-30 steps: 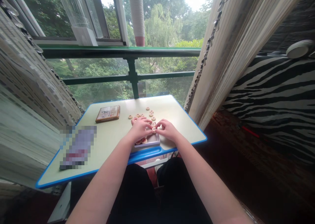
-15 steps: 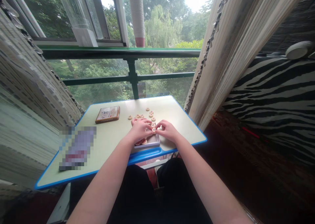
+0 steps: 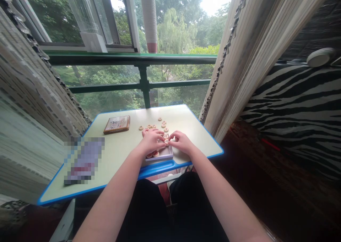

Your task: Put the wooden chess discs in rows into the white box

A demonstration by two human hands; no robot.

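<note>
Round wooden xiangqi pieces lie in a shallow open box tray [image 3: 166, 157] near the table's front edge. My left hand [image 3: 152, 139] reaches over the tray's left part, its fingertips against the left side of a xiangqi piece [image 3: 166, 141]. From the right, my right hand [image 3: 179, 141] touches that same piece with thumb and forefinger curled in. Directly behind it sits another xiangqi piece [image 3: 165, 136]. Red-marked pieces [image 3: 155, 153] show in the near left corner of the tray. My left hand hides the tray's far left part.
Several loose pieces [image 3: 163, 124] lie on the pale table [image 3: 119, 157] beyond the tray. A flat patterned box [image 3: 116, 124] rests at the far left. Nearer left is a pixelated item [image 3: 85, 160]. A blue groove [image 3: 157, 168] runs along the front edge. Curtains flank the table.
Both hands stay almost in the same place at the piece over the tray. The whole view has shifted very slightly.
</note>
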